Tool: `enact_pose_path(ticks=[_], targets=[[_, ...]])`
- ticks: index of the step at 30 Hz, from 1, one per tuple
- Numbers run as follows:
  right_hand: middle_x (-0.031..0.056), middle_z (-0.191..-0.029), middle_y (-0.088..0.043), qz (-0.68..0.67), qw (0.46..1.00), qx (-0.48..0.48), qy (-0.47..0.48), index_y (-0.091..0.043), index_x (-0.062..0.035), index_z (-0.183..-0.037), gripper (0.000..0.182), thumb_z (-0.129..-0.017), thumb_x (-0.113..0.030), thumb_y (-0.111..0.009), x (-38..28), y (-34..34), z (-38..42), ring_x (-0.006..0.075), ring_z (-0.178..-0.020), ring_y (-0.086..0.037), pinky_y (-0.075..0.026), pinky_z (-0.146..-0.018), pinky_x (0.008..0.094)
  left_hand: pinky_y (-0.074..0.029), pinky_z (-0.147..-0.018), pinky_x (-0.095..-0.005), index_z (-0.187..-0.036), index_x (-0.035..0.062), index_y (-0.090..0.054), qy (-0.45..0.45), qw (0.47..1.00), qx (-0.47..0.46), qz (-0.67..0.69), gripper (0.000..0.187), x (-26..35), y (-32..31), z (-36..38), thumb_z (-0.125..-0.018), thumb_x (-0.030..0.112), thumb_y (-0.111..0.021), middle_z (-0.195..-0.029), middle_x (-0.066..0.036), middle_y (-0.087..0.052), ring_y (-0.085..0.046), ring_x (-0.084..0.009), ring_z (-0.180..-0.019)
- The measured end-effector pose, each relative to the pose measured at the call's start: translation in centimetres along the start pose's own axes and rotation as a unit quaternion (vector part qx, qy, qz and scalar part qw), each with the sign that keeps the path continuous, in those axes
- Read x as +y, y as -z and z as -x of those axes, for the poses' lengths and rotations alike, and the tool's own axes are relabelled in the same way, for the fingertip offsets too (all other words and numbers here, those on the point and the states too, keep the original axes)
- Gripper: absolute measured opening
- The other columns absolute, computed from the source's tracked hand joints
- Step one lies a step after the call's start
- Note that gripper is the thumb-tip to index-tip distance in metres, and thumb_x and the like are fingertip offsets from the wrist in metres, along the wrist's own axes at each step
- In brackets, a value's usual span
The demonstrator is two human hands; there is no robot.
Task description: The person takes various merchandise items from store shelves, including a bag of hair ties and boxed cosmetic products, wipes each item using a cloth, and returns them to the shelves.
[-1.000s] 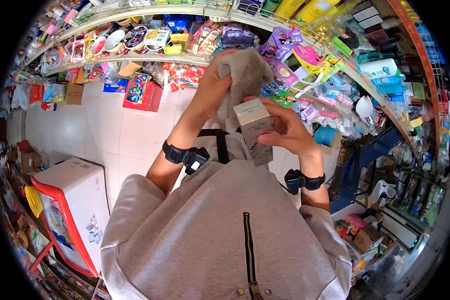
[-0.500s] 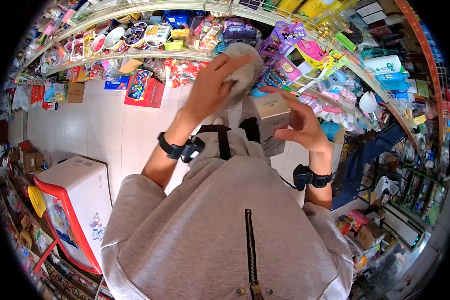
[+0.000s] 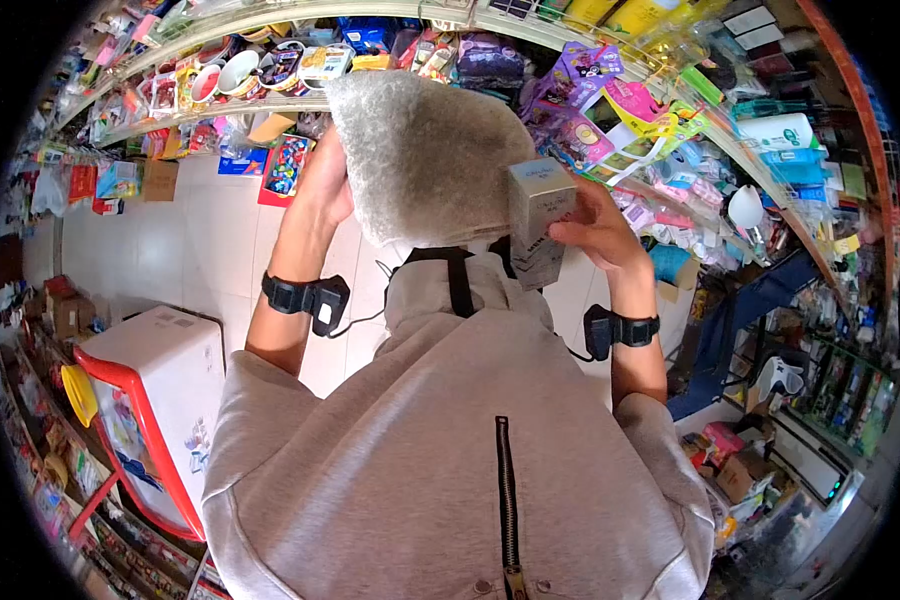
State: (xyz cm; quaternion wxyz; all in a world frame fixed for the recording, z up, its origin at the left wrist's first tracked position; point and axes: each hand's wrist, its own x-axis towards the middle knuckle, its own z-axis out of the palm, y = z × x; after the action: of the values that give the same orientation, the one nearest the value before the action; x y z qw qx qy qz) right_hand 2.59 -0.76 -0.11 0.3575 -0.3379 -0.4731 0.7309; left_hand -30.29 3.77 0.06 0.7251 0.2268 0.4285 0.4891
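A greyish, fuzzy cloth hangs spread out in front of me, its left edge in my left hand. Most of that hand's fingers are hidden behind the cloth. My right hand is closed around a silver-grey cardboard box with small print on its top and side. The box is held upright, thumb on its near side, and overlaps the cloth's right edge in this view.
Ahead, crowded shelves carry bowls, packets and purple bags. A red box of colourful sweets sits below them. To my left stands a white chest freezer with a red frame; a blue folding chair is at right.
The cloth, bunched in my left hand before, is now opened out flat. My left hand has moved left and a little down. The box is still in my right hand, slightly turned.
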Motion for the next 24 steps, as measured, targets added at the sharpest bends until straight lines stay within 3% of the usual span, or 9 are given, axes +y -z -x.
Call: enact_pose_path(ticks=[7, 11, 13, 14, 16, 19, 21, 22, 24], targets=[[0.0095, -0.128, -0.06, -0.093, 0.992, -0.007, -0.088, -0.049, 0.001, -0.137, 0.071, -0.074, -0.009, -0.081, 1.0, 0.4, -1.5, 0.0188, -0.116, -0.058, -0.047, -0.098, 0.0316, -0.049, -0.098, -0.0426, -0.132, -0.0017, -0.052, 0.039, 0.96, -0.158, 0.228, 0.055, -2.2, 3.1, 1.0, -0.103, 0.042, -0.036, -0.128, -0.019, -0.06, -0.061, -0.028, -0.114], [0.0154, -0.124, -0.062, -0.164, 0.986, 0.004, 0.023, -0.049, 0.0025, -0.134, 0.063, -0.08, -0.017, -0.075, -3.3, -2.6, -1.0, 0.0269, -0.113, -0.062, -0.05, -0.096, 0.0366, -0.037, -0.108, -0.0509, -0.141, 0.0002, -0.042, -0.07, 0.9, -0.241, 0.357, 0.066, -0.5, -1.3, 4.4, -0.101, 0.052, -0.03, -0.14, -0.022, -0.049, -0.051, -0.0336, -0.126], [0.0206, -0.122, -0.062, -0.291, 0.954, -0.054, -0.036, -0.048, 0.0045, -0.133, 0.06, -0.084, -0.022, -0.07, -6.3, -4.2, -0.9, 0.0334, -0.104, -0.067, -0.053, -0.093, 0.0435, -0.043, -0.105, -0.048, -0.144, -0.0001, -0.037, -0.112, 0.915, -0.228, 0.315, 0.061, -1.4, -1.2, 5.6, -0.103, 0.045, -0.036, -0.142, -0.02, -0.046, -0.052, -0.0311, -0.126], [0.0236, -0.117, -0.063, -0.299, 0.954, -0.01, -0.026, -0.048, 0.0062, -0.131, 0.055, -0.09, -0.027, -0.063, -6.5, -4.5, -0.8, 0.037, -0.098, -0.068, -0.054, -0.091, 0.0478, -0.041, -0.107, -0.0466, -0.145, 0.0012, -0.034, -0.162, 0.962, -0.168, 0.138, 0.057, -3.3, -0.9, 5.7, -0.102, 0.038, -0.04, -0.144, -0.019, -0.043, -0.048, -0.0303, -0.129], [0.0227, -0.115, -0.064, -0.271, 0.962, 0.012, -0.036, -0.05, 0.0062, -0.129, 0.05, -0.092, -0.026, -0.06, -6.1, -4.0, -1.6, 0.0365, -0.098, -0.068, -0.054, -0.091, 0.0473, -0.037, -0.111, -0.0436, -0.149, 0.0037, -0.029, -0.248, 0.942, -0.038, -0.224, 0.055, -7.5, -0.5, 4.6, -0.1, 0.023, -0.047, -0.149, -0.016, -0.037, -0.039, -0.0285, -0.135], [0.02, -0.111, -0.066, -0.199, 0.977, 0.035, -0.073, -0.055, 0.0067, -0.122, 0.037, -0.095, -0.019, -0.055, -3.9, -1.9, -2.5, 0.0345, -0.098, -0.068, -0.054, -0.091, 0.0454, -0.049, -0.097, -0.0346, -0.137, -0.0014, -0.042, -0.081, 0.953, -0.084, 0.278, 0.041, -9.6, -1.7, 2.7, -0.103, 0.022, -0.045, -0.128, -0.017, -0.054, -0.054, -0.0218, -0.118], [0.0234, -0.115, -0.064, -0.167, 0.973, 0.098, -0.124, -0.052, 0.0089, -0.125, 0.045, -0.094, -0.023, -0.057, -2.3, -1.0, -2.4, 0.0379, -0.104, -0.065, -0.053, -0.093, 0.0501, -0.049, -0.096, -0.0345, -0.135, -0.0013, -0.043, -0.043, 0.934, -0.078, 0.346, 0.04, -9.7, -1.6, 2.9, -0.103, 0.023, -0.045, -0.126, -0.016, -0.054, -0.054, -0.0216, -0.116], [0.0188, -0.113, -0.066, -0.204, 0.964, 0.138, -0.102, -0.056, 0.0079, -0.121, 0.036, -0.092, -0.013, -0.059, -1.7, -0.7, -2.1, 0.0318, -0.101, -0.067, -0.053, -0.093, 0.0441, -0.049, -0.095, -0.0344, -0.134, -0.0012, -0.043, -0.037, 0.931, -0.079, 0.354, 0.04, -9.4, -1.6, 3.0, -0.103, 0.024, -0.045, -0.125, -0.016, -0.055, -0.054, -0.0215, -0.115], [0.0187, -0.114, -0.066, -0.189, 0.973, 0.102, -0.087, -0.055, 0.0076, -0.123, 0.038, -0.091, -0.013, -0.06, -3.2, -1.1, -1.0, 0.0307, -0.102, -0.067, -0.052, -0.093, 0.0433, -0.048, -0.095, -0.0342, -0.133, -0.0011, -0.044, -0.03, 0.931, -0.083, 0.354, 0.039, -9.3, -1.7, 3.4, -0.103, 0.024, -0.045, -0.123, -0.016, -0.055, -0.054, -0.0213, -0.113]])
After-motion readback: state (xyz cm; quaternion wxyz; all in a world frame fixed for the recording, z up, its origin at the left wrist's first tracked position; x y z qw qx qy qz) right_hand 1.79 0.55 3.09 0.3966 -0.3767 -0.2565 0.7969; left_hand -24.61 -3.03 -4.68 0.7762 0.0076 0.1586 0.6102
